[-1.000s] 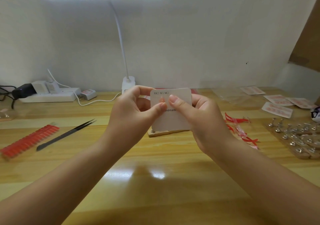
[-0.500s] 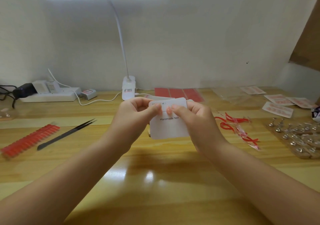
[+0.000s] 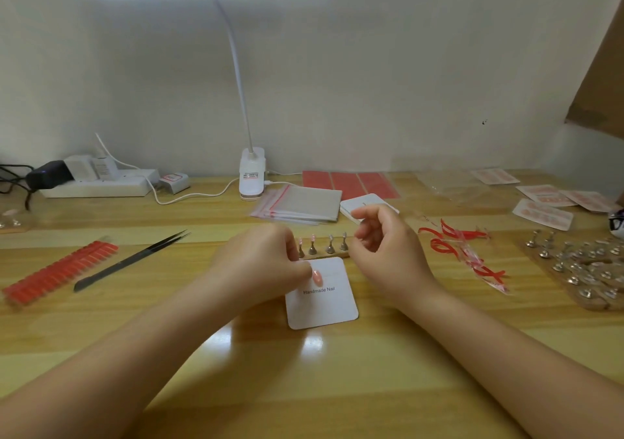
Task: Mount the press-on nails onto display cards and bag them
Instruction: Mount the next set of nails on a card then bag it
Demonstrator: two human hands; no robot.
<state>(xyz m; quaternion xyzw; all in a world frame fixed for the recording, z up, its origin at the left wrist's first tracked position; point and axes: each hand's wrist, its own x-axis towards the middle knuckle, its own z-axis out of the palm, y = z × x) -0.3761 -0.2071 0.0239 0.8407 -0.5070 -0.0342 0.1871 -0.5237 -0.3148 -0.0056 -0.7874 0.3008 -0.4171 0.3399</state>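
We see a white display card [image 3: 322, 298] printed "Handmade Nail" lying flat on the wooden table [image 3: 337, 388], midway between its left and right edges and nearer the front edge than the back. Our left hand [image 3: 266, 263] rests over the card's upper left corner, its grip curled down with a fingertip pressing on the card; whether it pinches anything we cannot tell. Our right hand [image 3: 388, 246] hovers above the table just right of the card, its grip loosely curled, fingers apart and holding nothing.

Just behind the card stands a small wooden holder [image 3: 326, 251] with metal nail stands, some tipped with pale pink nails. Further back lie a stack of clear zip bags [image 3: 300, 204], a pile of blank cards [image 3: 366, 204] and red adhesive sheets [image 3: 351, 183] near the back edge, beside the clip base of a white desk lamp [image 3: 251, 175].

Toward the left edge lie a strip of orange-red press-on nails [image 3: 59, 275] and black tweezers [image 3: 135, 258], with a white power strip [image 3: 98, 185] at the back left. Toward the right edge lie red peeled strips [image 3: 462, 249], a board of metal nail stands [image 3: 584, 269] and finished nail cards [image 3: 543, 212].
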